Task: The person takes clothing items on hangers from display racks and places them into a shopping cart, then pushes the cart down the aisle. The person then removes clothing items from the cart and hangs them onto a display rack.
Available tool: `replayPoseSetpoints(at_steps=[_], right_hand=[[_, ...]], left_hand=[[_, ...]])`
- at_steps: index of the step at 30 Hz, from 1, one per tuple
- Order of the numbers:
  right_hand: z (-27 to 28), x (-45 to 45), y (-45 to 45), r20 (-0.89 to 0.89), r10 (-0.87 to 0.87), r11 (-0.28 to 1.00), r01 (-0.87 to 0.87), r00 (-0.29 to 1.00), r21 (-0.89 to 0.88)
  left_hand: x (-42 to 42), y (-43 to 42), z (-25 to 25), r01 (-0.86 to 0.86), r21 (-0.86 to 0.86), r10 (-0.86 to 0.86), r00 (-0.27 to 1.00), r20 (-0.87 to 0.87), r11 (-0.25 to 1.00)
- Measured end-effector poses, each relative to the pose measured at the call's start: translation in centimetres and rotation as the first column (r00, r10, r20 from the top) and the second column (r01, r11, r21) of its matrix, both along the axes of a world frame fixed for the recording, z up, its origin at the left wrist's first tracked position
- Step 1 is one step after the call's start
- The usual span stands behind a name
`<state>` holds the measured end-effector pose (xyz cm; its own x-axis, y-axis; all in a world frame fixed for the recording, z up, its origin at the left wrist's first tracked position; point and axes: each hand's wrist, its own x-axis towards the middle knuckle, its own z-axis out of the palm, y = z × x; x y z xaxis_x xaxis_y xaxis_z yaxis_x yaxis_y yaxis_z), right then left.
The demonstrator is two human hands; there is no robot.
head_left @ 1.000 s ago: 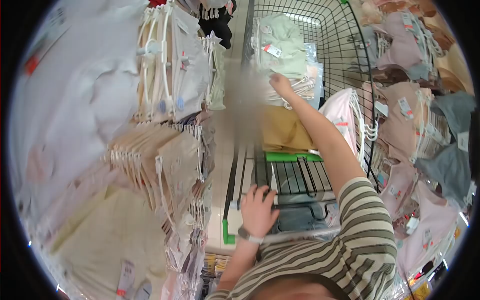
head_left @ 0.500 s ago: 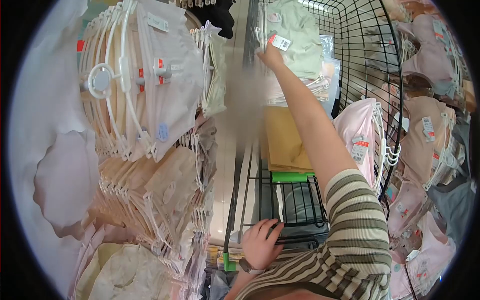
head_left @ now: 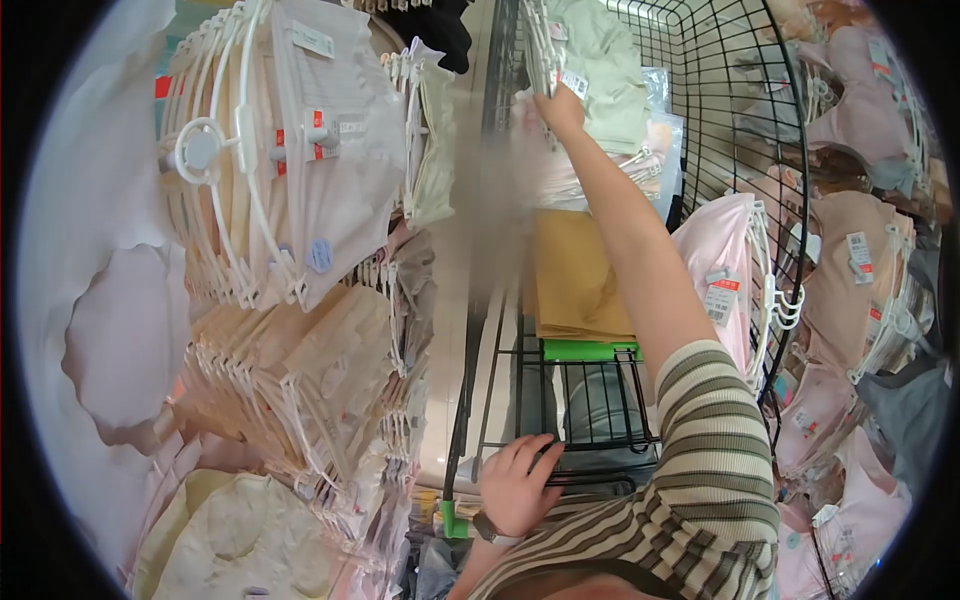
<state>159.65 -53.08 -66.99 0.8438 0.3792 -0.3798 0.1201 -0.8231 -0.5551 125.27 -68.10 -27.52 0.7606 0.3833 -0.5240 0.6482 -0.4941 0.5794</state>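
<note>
My right hand (head_left: 562, 112) reaches into the front of a black wire shopping cart (head_left: 790, 200). Its fingers are closed at the white hangers (head_left: 540, 50) of pale green garments (head_left: 605, 70), which carry a white price tag. The fingertips are partly hidden. Close to my body, my left hand (head_left: 518, 487), with a watch on the wrist, rests over the cart's near bar, fingers bent across it. Between the hands, a mustard-yellow folded item (head_left: 580, 280) lies in the cart behind a green strip (head_left: 590, 350). Pink garments on hangers (head_left: 715, 255) hang at the cart's right side.
On the left, a rack holds pale garments on white hangers (head_left: 340, 150), with beige ones (head_left: 330, 370) below. More bras and tops (head_left: 850, 230) hang to the right of the cart. A strip of floor (head_left: 455, 400) shows along the cart's left side. A blurred patch covers part of it.
My right hand has moved slightly right and closed at the hangers, which have shifted and bunched upright. The red-and-white tag beside it has turned. My left hand stays on the bar.
</note>
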Motion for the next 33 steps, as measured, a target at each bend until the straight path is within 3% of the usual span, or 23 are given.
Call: replayPoseSetpoints(at_steps=[5, 8, 14, 21, 25, 28, 30, 33], right_hand=[[3.7, 1.5, -3.6, 0.038, -0.048, 0.979, 0.039, 0.998, 0.199], [7.2, 1.9, -5.7, -0.028, -0.117, 0.890, 0.117, 0.993, 0.440], [13.6, 1.2, -10.4, 0.030, -0.045, 0.869, 0.024, 0.999, 0.495], [28.2, -3.6, -15.9, -0.050, -0.019, 0.850, 0.043, 0.999, 0.526], [36.3, -8.7, -19.0, -0.116, -0.027, 0.751, 0.097, 0.993, 0.653], [41.4, -13.4, -20.8, -0.126, -0.016, 0.721, 0.099, 0.992, 0.686], [44.6, -16.7, -21.9, -0.136, 0.010, 0.672, 0.093, 0.991, 0.735], [46.1, -20.7, -23.8, -0.112, 0.068, 0.701, 0.033, 0.991, 0.713]], left_hand=[[-0.1, 0.0, 0.4, 0.019, -0.016, -0.019, 1.000, -0.003, 1.000], [-0.2, -0.4, 0.3, -0.007, 0.030, 0.005, 0.999, 0.042, 1.000], [-0.6, -0.9, 0.4, -0.028, 0.097, 0.019, 0.996, 0.090, 0.995], [-1.6, -1.4, 0.5, 0.004, 0.141, -0.026, 0.988, 0.154, 0.990], [-2.1, -1.5, 0.9, -0.017, 0.188, -0.035, 0.961, 0.273, 0.982], [-2.5, -1.7, 2.2, -0.085, 0.119, 0.028, 0.910, 0.413, 0.989], [-3.0, -1.9, 3.0, -0.237, -0.207, 0.314, 0.775, 0.548, 0.949], [-3.6, -1.2, 6.6, -0.285, -0.122, 0.291, 0.688, 0.664, 0.951]])
